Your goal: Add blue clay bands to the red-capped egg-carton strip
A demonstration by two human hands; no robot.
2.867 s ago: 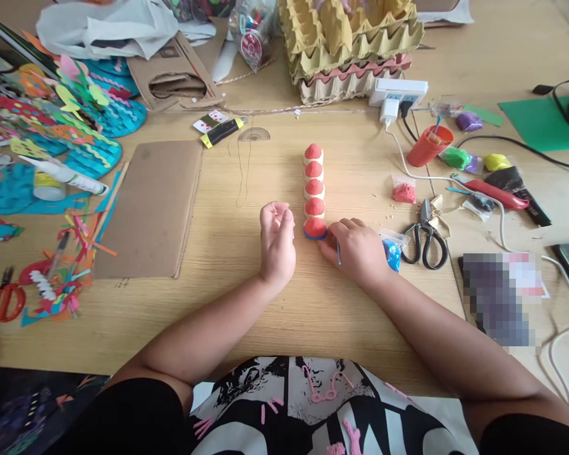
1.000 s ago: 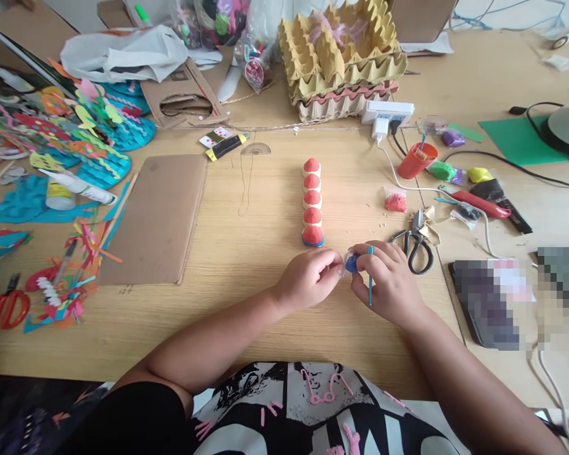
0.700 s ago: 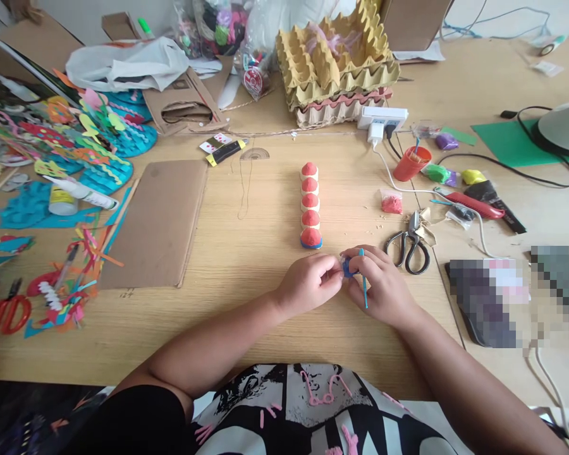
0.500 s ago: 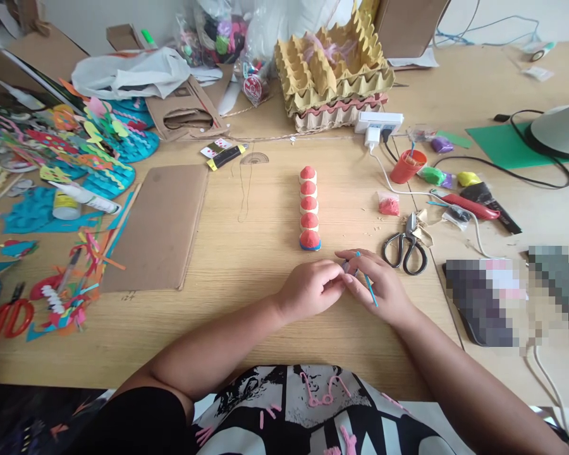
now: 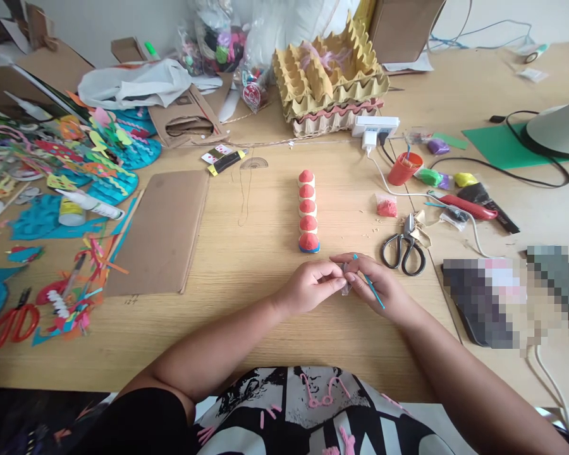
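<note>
My left hand [image 5: 308, 287] and my right hand [image 5: 379, 287] meet in front of me, fingertips together. Between them is a small clear plastic bag [image 5: 346, 289], mostly hidden by the fingers; both hands pinch it. A thin blue stick [image 5: 375, 293] also lies in my right hand, slanting across its fingers. Just beyond the hands stands a row of several egg-carton cups [image 5: 307, 207] with red domed tops, the nearest with a blue base. Black-handled scissors [image 5: 404, 248] rest to the right of my right hand.
A cardboard sheet [image 5: 159, 234] and coloured paper scraps [image 5: 71, 297] lie on the left. Stacked egg trays [image 5: 332, 88] stand at the back. On the right are a red cup [image 5: 404, 169], a red clay packet [image 5: 386, 205], a power strip [image 5: 377, 124] with cables, and a red-handled cutter [image 5: 469, 206].
My fingers have shifted slightly, so more of the clear bag shows below them. The blue stick has tilted and slid a little to the right. The view has moved slightly.
</note>
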